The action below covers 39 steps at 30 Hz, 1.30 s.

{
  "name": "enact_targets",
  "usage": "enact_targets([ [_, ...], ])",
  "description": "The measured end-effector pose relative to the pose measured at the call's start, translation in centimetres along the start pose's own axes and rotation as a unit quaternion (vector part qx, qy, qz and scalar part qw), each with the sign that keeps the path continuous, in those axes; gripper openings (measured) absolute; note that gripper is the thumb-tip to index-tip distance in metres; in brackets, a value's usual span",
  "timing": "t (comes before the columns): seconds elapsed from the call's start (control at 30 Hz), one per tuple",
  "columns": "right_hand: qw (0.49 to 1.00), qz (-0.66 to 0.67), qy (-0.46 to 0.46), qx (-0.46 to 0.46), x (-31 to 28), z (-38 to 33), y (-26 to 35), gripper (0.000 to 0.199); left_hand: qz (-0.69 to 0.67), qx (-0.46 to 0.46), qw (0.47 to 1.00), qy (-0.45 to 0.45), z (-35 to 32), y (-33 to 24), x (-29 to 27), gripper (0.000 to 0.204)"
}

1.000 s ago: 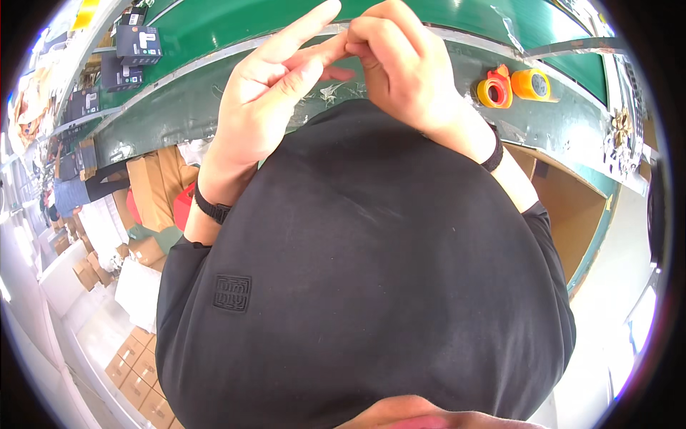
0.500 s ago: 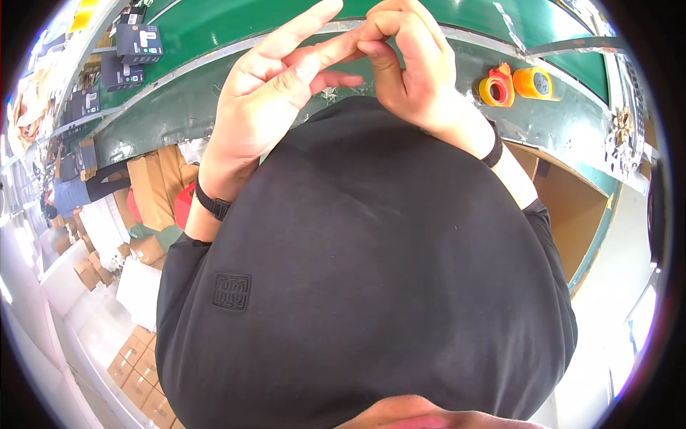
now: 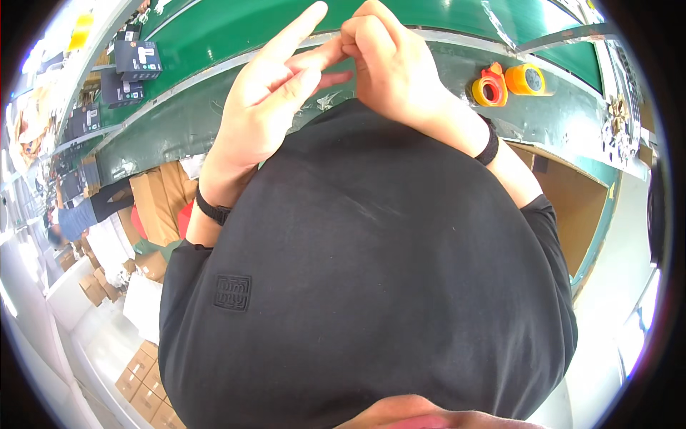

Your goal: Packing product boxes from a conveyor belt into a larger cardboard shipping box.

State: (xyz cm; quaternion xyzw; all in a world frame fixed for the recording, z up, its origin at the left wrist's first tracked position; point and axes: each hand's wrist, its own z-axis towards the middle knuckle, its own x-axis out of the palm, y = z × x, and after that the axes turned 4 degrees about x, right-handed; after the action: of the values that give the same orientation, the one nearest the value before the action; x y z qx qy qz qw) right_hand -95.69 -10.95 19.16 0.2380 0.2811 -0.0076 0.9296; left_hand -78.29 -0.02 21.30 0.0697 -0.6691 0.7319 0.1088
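Observation:
Above the bench edge, in front of my chest, both hands meet. My left hand [image 3: 268,96] has its fingers spread, the index stretched away from me. Folded fingers of my right hand [image 3: 393,71] close around the tip of one left-hand finger. Whether anything small sits in that pinch is hidden. To the right of my right hand, an orange-red tape dispenser [image 3: 496,73] lies on the dark green bench [image 3: 450,53], beside a yellow roll of tape [image 3: 525,80]. A scrap of clear plastic [image 3: 327,101] is on the bench under my hands.
A green conveyor surface [image 3: 214,36] runs beyond a metal rail. Dark printed boxes [image 3: 138,61] stand at the far left. Under the bench on the right is an open cardboard box [image 3: 564,200]. Brown cardboard [image 3: 153,204], stacked cartons [image 3: 146,379] and another person [image 3: 78,218] are at left.
My right hand has shifted slightly left and turned, its fingers curling more over the left finger. The left hand stays spread, nearly in place.

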Motion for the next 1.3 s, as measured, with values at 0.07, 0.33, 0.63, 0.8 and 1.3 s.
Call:
enact_targets([
  [0.07,0.999,0.028,0.002,0.037,0.1,-0.1,-0.8,0.024,-0.003,0.013,1.000,0.005,0.1,0.1,0.1,0.067],
  [0.33,0.965,0.259,-0.008,0.035,-1.8,-0.7,-2.1,0.021,0.022,0.038,0.999,0.019,1.1,0.4,0.2,0.070],
  [0.63,0.978,0.203,-0.041,0.031,-2.8,-0.4,-0.7,0.023,0.101,0.042,0.993,0.034,0.3,-0.5,0.8,0.069],
  [0.8,0.989,0.141,-0.012,0.030,-2.9,-0.6,-0.6,0.021,0.074,0.034,0.995,0.063,0.3,-0.2,0.6,0.066],
  [1.3,0.967,0.253,-0.015,0.018,-1.3,-1.4,-1.2,0.016,-0.123,0.019,0.987,0.100,-0.8,0.2,-0.5,0.069],
])
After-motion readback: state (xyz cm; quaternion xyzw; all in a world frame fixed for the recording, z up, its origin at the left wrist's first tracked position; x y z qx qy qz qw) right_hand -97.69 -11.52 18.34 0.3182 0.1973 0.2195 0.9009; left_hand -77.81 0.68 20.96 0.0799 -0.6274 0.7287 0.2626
